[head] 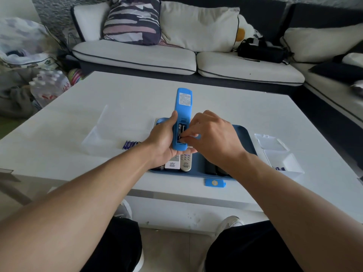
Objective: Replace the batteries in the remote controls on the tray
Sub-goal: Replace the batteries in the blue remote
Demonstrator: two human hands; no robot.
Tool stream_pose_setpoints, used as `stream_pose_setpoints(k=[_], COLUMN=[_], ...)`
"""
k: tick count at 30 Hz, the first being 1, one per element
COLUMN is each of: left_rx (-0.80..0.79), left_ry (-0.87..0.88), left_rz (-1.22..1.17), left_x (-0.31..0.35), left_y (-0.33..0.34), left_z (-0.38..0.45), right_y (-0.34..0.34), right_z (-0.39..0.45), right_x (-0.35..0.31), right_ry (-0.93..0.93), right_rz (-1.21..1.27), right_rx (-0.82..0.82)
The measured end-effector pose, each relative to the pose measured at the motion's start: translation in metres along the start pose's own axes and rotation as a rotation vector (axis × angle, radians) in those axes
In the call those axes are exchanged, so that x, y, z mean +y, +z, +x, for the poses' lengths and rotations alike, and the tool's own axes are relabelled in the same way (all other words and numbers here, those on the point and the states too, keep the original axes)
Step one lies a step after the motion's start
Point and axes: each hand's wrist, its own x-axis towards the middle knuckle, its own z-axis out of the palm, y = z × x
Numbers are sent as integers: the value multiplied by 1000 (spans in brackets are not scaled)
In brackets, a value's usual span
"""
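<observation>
Our left hand (pixel 165 142) grips the blue remote (pixel 181 114); our right hand (pixel 212 140) pinches a battery (pixel 183 132) in its open bay; cover (pixel 215 182) off at 5 o'clock, other remotes (pixel 179 162) untouched.

head view – looks forward and down, near table (pixel 255 114).

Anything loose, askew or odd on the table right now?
Only one item: the small blue battery cover lies on the white table just outside the blue tray's near edge, off the blue remote held in the left hand. Its compartment is open. Nothing spilled or damaged.
</observation>
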Motion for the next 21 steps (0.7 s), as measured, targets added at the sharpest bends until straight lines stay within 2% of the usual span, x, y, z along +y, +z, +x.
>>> stream_pose_setpoints(k=[3,5,9,12,17,21], left_rx=[-24,-15,32,-2,-60,-26], left_ry=[-23,-15,77,118,172,182], left_rz=[-3,-31,-83,-75,-81,-94], left_x=[-1,-1,-1,-3,-6,-6], left_y=[1,4,11,18,25,25], left_z=[-2,-3,-1,-1,1,4], right_y=[-2,-5,-7,-4,1,3], right_z=[0,0,1,2,3,7], right_x=[-1,-2,-3,-5,-15,-16], right_ry=[59,157,481,678,830,955], right_rz=[14,141,423,654,906,1040], right_rx=[-37,-57,31,55,114,110])
